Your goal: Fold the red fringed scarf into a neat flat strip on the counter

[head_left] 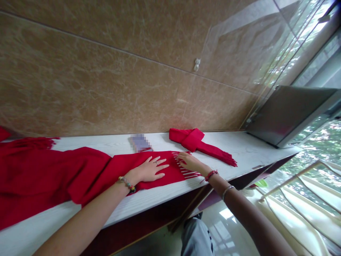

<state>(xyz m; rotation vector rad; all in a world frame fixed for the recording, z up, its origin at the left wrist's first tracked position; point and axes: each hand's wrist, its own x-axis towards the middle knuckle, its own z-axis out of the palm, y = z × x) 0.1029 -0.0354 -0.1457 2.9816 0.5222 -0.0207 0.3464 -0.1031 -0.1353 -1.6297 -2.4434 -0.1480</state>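
A long red scarf point(66, 170) lies stretched along a white tabletop point(160, 199). My left hand point(149, 170) rests flat on it, fingers spread, a ring on one finger and a beaded bracelet at the wrist. My right hand point(190, 163) sits at the scarf's fringed end point(186, 169), fingers curled onto the fringe. A second red scarf point(198, 142), folded with its fringe trailing right, lies farther back, apart from both hands.
A small blurred flat object point(140, 143) lies on the table just behind the scarf. A marble wall point(119, 71) backs the table. A dark laptop-like lid point(287, 113) stands at the right end. Windows and a railing are at right; my knee point(195, 238) shows below.
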